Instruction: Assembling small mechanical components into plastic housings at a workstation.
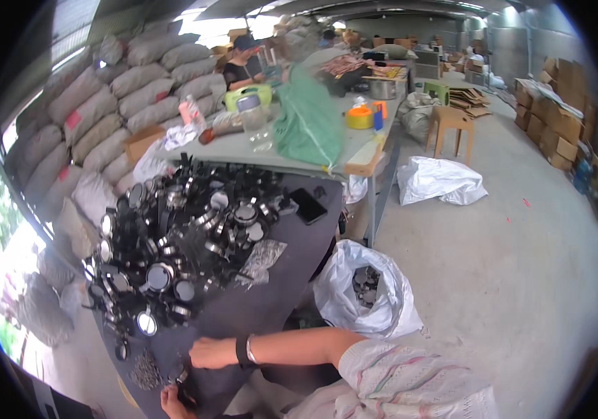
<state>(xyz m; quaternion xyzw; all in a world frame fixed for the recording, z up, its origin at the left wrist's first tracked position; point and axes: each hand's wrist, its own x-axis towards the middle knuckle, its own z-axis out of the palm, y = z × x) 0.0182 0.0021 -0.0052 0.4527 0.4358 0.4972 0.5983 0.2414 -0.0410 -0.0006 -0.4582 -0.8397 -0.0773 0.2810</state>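
Sleeve [410, 380]: pale patterned knit, lay nearest, at five o'clock in the view.
Watch [182, 379]: one dark piece, apparently a watch, sat between the two hands at the bench's [278, 279] near end; work on it looked unfinished.
Pile [173, 255]: many black-strapped watches lay heaped at eleven o'clock from the right hand; most of the work seemed left there, judging by its bulk.
Bits [145, 370]: a small heap lay near nine o'clock from the right hand.
Sack [390, 314]: stood open at two o'clock, partly filled with small metallic pieces, perhaps the finished share.
Right hand [212, 353]: forearm stretched level toward nine o'clock, knuckles up, fingers curled; their grip was hidden.
Left hand [173, 403]: sat low, near seven o'clock from the watch, fingers bent beside it; whether they gripped it, I could not tell.
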